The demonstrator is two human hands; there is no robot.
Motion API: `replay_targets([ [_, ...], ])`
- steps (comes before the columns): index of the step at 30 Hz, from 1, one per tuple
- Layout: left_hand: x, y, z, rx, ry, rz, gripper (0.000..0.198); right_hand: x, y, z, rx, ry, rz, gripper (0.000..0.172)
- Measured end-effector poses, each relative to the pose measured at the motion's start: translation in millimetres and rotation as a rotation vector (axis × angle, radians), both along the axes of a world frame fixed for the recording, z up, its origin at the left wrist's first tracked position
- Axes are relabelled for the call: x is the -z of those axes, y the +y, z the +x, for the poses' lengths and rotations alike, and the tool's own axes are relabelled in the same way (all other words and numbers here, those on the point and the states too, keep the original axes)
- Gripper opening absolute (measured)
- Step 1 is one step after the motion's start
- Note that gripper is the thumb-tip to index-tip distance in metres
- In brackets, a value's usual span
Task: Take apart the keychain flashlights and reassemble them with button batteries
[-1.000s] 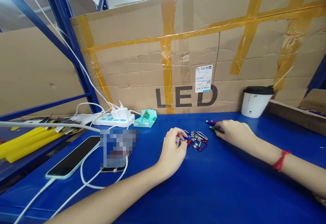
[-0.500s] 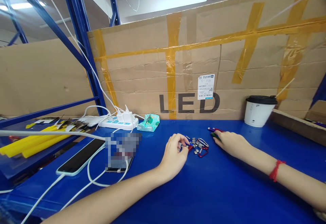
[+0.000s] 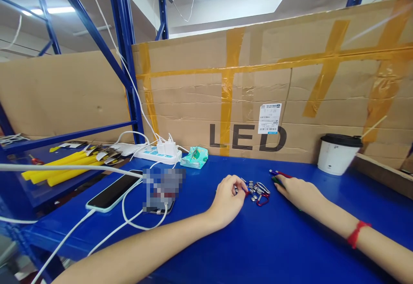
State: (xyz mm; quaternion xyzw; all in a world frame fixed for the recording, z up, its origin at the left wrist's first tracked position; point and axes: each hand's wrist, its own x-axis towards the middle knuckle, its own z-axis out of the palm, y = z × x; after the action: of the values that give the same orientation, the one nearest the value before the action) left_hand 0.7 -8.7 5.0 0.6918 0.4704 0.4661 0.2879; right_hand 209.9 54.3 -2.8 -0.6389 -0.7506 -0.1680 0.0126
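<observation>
Several small metal carabiners, silver and red point(image 3: 260, 192), lie in a loose cluster on the blue tabletop point(image 3: 245, 249). My left hand point(image 3: 227, 200) rests at the cluster's left side, its fingers curled around some of the carabiners; the fingers partly hide them. To the right, my right hand point(image 3: 300, 192) lies low over a few slim pens, with its fingers closed on them. A red and blue pen point(image 3: 280, 173) and a green pen point(image 3: 276, 180) stick out past the fingertips; the rest of them is mostly covered.
A white paper cup point(image 3: 337, 155) with a black lid stands at the back right. Behind is a taped cardboard sheet point(image 3: 193, 99). On the left are a phone point(image 3: 114, 191), white cables, a power strip point(image 3: 151, 152), a green packet point(image 3: 194, 157) and yellow tubes point(image 3: 67, 168).
The camera view has tilted up and turned left, so everything sits lower and farther right. Both hands stay at the same places on the table, with little visible finger movement.
</observation>
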Motion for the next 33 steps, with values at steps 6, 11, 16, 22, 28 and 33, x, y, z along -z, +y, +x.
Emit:
replay_targets([
  [6,0.4,-2.9,0.4,0.044,-0.004,-0.024,0.023,-8.2,-7.2,-11.7,0.001,0.000,0.066,0.029],
  [11,-1.7,-5.1,1.6,0.063,-0.049,-0.079,0.024,-10.0,-10.9,-13.0,-0.203,0.232,0.304,0.033],
  [16,-2.2,-4.5,1.0,-0.017,-0.204,-0.159,0.019,-9.8,-23.2,-20.6,-0.566,0.600,0.434,0.031],
  [22,-1.8,-7.4,0.4,0.155,-0.297,-0.125,0.026,-10.2,-43.3,-34.2,-1.025,0.434,0.284,0.030],
  [28,1.5,-8.6,2.0,0.257,-0.307,-0.201,0.039,-5.7,-47.4,-36.4,-1.023,0.507,0.232,0.027],
  [33,3.3,-4.9,1.4,0.130,-0.227,-0.189,0.049,-0.6,-39.9,-29.5,-0.874,0.693,0.050,0.029],
])
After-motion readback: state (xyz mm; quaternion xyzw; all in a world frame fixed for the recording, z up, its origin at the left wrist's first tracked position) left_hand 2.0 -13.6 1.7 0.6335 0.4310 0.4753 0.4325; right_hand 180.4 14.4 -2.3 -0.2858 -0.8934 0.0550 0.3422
